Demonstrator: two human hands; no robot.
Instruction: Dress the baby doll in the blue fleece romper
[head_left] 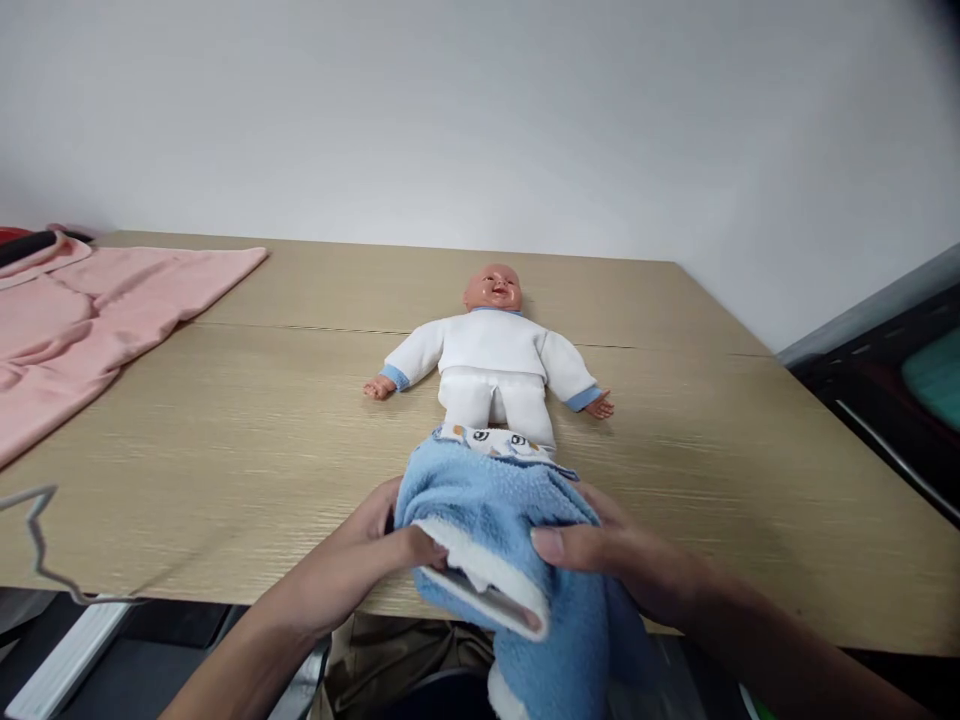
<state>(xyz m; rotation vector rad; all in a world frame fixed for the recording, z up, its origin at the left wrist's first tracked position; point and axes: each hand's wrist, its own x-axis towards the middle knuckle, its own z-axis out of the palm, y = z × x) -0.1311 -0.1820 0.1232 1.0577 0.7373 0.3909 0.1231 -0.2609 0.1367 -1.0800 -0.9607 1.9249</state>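
Both my hands hold a pair of fluffy blue doll trousers (480,490) with white cuffs, at the table's front edge. My left hand (379,535) grips the left side, its thumb at the mouth of one white-edged leg opening. On the other side, my right hand (607,540) pinches the cloth, thumb on top and its other fingers hidden beneath. The second leg hangs over the edge. A white band with printed eyes shows at the garment's far end, over the lower legs of a baby doll (491,345). The doll lies face up in white clothes with blue wrist cuffs; its feet are hidden.
A pink cloth (112,320) lies at the left of the wooden table (300,420). A bent white wire (45,540) sticks out at the front left edge. A dark object with a teal part (930,380) stands beyond the right edge. A wall rises behind.
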